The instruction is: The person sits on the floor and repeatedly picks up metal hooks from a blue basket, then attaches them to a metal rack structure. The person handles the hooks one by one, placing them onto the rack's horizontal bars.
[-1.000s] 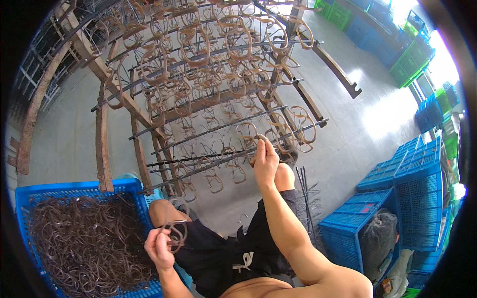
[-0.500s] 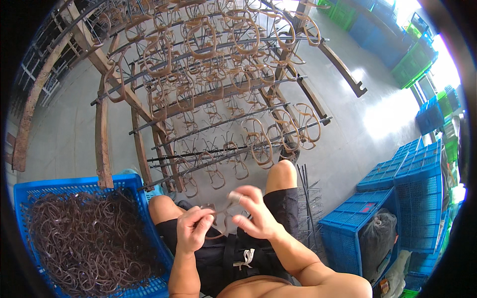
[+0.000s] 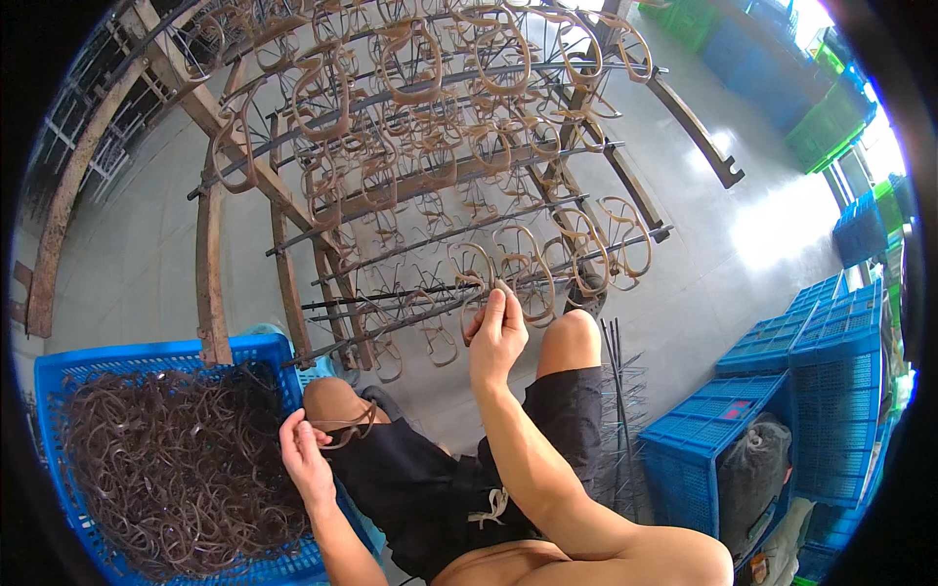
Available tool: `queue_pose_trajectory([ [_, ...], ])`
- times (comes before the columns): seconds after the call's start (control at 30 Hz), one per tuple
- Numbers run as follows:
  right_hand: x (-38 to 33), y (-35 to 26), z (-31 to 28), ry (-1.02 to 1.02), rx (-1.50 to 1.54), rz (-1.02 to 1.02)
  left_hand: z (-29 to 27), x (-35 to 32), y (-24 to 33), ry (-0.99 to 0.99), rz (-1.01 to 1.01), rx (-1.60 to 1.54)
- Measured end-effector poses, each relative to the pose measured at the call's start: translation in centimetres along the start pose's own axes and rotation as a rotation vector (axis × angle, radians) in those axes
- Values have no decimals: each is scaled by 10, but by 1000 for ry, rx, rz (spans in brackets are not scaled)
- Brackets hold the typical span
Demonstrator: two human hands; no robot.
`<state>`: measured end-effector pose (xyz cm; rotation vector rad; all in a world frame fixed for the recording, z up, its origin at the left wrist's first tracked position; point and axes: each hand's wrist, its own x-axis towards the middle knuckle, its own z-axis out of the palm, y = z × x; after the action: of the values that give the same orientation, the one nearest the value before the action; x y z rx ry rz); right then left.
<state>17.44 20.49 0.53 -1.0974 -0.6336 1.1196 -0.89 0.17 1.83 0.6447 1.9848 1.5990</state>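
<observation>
My right hand [image 3: 496, 337] is reaching up to a low rod of the rack, fingers pinched on a brown eyeglass frame [image 3: 475, 256] beside others that hang there. Its fingers partly hide where the frame meets the rod. Between the thumb and fingers of my left hand [image 3: 309, 457], another brown eyeglass frame [image 3: 350, 430] is held over my thigh, close to the basket's right rim. The blue basket [image 3: 166, 354] at left is filled with a tangled heap of dark brown frames [image 3: 176, 459].
Ahead stands a rusty metal rack [image 3: 210, 254] with several rods full of hanging frames. Loose wire-spiked rods [image 3: 618, 410] lie on the floor right of my knee. Stacked blue crates [image 3: 694, 420] stand at right, one with a dark bag [image 3: 754, 469]. Green crates [image 3: 826, 127] are farther back.
My hands have moved apart from in front of my lap. The right went forward to the rack with a frame; the left went left towards the basket and holds a frame.
</observation>
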Motion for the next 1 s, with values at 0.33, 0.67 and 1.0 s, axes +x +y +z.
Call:
queue_pose_trajectory([
  [0.33, 0, -1, 3, -83, 64, 88, -5, -5, 1, -208, -20, 218],
  [0.67, -6, 13, 7, -224, -268, -65, 4, -4, 2, -228, 91, 276],
  [1.0, 4, 1, 4, -245, -449, -188, 1, -17, 15, -263, -156, -275],
])
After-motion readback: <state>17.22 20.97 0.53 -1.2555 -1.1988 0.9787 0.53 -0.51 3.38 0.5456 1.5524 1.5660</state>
